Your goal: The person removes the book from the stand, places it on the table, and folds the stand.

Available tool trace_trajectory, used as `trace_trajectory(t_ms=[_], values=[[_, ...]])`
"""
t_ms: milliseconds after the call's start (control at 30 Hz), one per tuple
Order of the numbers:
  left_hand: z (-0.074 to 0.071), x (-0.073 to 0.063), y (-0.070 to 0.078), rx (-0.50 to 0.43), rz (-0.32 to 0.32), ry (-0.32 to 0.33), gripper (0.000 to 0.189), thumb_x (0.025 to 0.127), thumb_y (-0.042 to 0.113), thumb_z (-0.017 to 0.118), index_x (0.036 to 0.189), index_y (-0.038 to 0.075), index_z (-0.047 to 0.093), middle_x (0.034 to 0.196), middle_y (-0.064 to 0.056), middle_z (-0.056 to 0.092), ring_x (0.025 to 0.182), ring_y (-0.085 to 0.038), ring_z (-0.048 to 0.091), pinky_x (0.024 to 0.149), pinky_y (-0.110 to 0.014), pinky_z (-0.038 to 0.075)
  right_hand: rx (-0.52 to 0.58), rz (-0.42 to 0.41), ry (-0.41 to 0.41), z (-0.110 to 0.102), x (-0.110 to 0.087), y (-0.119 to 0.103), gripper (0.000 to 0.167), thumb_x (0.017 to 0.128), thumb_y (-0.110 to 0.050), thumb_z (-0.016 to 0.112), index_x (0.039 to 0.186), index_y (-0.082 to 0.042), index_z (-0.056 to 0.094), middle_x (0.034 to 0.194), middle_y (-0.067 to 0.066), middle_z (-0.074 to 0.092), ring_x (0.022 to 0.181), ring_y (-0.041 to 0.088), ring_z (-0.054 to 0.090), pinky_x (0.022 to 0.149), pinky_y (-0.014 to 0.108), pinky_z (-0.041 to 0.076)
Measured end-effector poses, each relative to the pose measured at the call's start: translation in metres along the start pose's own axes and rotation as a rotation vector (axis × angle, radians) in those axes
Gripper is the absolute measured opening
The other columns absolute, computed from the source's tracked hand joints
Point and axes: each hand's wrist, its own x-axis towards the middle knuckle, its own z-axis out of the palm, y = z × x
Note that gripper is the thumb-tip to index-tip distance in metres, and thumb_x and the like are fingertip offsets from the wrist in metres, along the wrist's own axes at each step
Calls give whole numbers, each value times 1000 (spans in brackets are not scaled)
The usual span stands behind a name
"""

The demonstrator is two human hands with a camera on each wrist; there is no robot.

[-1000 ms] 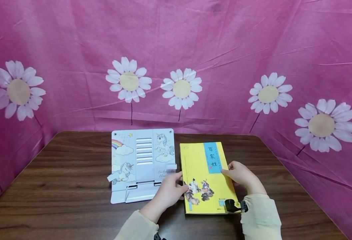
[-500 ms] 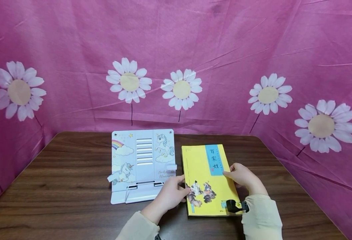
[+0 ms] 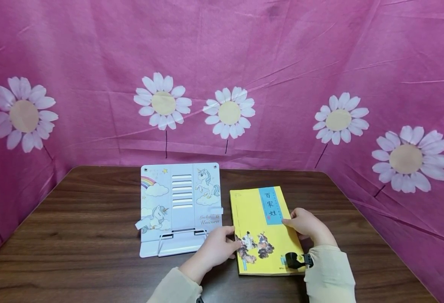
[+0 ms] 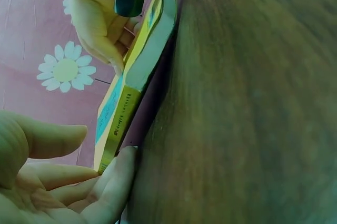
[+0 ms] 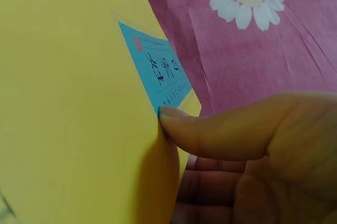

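A yellow paperback book (image 3: 263, 235) with a blue title panel lies at a slant over the table, its underside apart from the wood along much of the spine in the left wrist view. My right hand (image 3: 309, 225) pinches its right edge, the thumb (image 5: 210, 134) on the cover and the curled fingers behind. At the spine side is my left hand (image 3: 214, 248); its fingertips (image 4: 116, 176) touch the spine's far end and underside, while the thumb (image 4: 58, 138) stands off the cover. Left of the book stands a white unicorn-print book stand (image 3: 182, 198).
The stand has a wire support (image 3: 184, 244) and side clips (image 3: 216, 211). Dark wood-grain table (image 3: 85, 235) extends to both sides. A pink cloth (image 3: 275, 50) printed with daisies hangs behind and beside it.
Both hands have brought the book slightly nearer to me and to the right, with its far edge lower in the head view. The stand has stayed put.
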Motion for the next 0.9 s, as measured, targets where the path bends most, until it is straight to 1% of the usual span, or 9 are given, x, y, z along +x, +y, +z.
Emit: trace_trajectory(t_ms=[167,300,467,533,633,667,733,800,900], values=[[-1,1,1,37,-3,0,47,92,6,65,134,-12,52,112,-22,67,73,-20,66,59,-32,59,-2,-5,-21,3,2,3,26,97,-20,62,89,0,49,81,10,50,76,22,54,65,35,55],[-2,0,3,143,-2,12,42,93,11,65,130,-9,59,98,-16,71,65,-18,65,55,-31,56,-3,-4,-29,4,2,4,27,96,-22,63,89,0,49,81,10,49,75,22,53,65,37,56],[-1,-2,7,237,3,24,45,94,17,66,130,-9,58,97,-16,71,54,-14,56,51,-30,47,16,17,-30,5,1,5,27,96,-22,64,89,-1,48,80,9,48,73,22,51,63,34,53],[-1,-2,8,239,2,21,38,94,18,65,123,-7,64,86,-12,70,49,-12,51,48,-28,43,26,25,-28,6,1,6,27,96,-21,64,89,0,48,80,10,48,73,22,50,61,32,52],[-2,-3,9,238,6,14,23,95,18,63,105,-1,69,64,-3,59,44,-11,44,44,-26,37,52,32,-24,6,1,7,27,95,-21,64,91,0,48,80,10,49,72,22,51,61,32,51],[-2,-3,9,239,9,13,21,95,18,63,103,0,70,62,-3,57,45,-11,44,44,-26,37,61,34,-23,7,1,7,27,95,-20,64,91,1,48,80,10,49,72,22,52,61,32,51],[-3,-3,9,244,12,8,23,95,19,63,105,-1,70,69,-5,62,51,-12,48,47,-27,39,77,40,-25,7,1,7,27,95,-20,65,92,1,47,81,11,51,71,22,53,60,33,52],[-4,-2,10,254,14,3,31,95,20,64,114,-5,68,88,-12,70,61,-13,55,54,-30,45,86,47,-26,8,1,7,27,95,-19,65,92,1,47,81,11,52,70,22,54,60,33,52],[-5,-2,10,261,6,-5,43,95,21,64,128,-8,61,118,-21,68,78,-16,62,65,-35,51,81,56,-25,9,1,8,28,95,-20,65,92,1,47,81,12,52,69,22,55,59,33,52]])
